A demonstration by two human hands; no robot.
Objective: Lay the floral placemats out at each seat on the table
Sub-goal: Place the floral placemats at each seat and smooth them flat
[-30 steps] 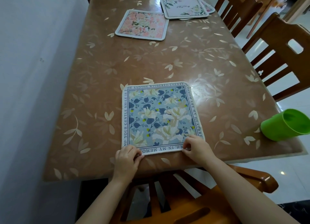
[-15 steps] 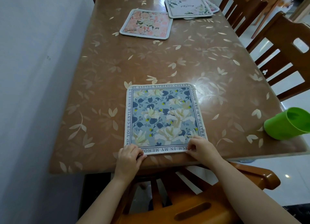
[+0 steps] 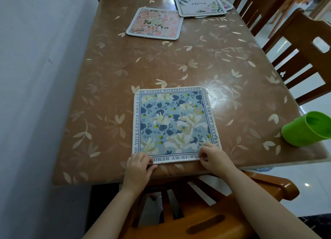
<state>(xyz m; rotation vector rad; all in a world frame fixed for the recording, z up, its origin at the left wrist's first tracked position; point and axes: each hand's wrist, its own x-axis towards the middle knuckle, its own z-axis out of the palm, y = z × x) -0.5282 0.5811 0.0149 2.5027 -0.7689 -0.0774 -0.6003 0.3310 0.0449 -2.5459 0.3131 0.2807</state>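
The step in hand looks like the final squaring of the blue floral placemat [image 3: 174, 125] at the near seat: it lies flat on the worktop [image 3: 179, 59], its near edge just inside the worktop's front edge, above the back of a wooden chair [image 3: 206, 219]. The left hand [image 3: 138, 168] pinches the mat's near left corner and the right hand [image 3: 215, 157] pinches the near right corner, fingers closed on the white binding, though how firm the grip is cannot be told from this angle. The mat is square with rounded corners, pale lilies and dark blue leaves on grey-blue, framed by a band of printed lettering. The next move probably calls for letting go and fetching another mat: a pink floral placemat [image 3: 155, 24] lies farther along, and a small stack of placemats [image 3: 200, 4] waits at the far end, so other seats seem unserved. A green cup [image 3: 308, 128] stands near the right corner, well apart.
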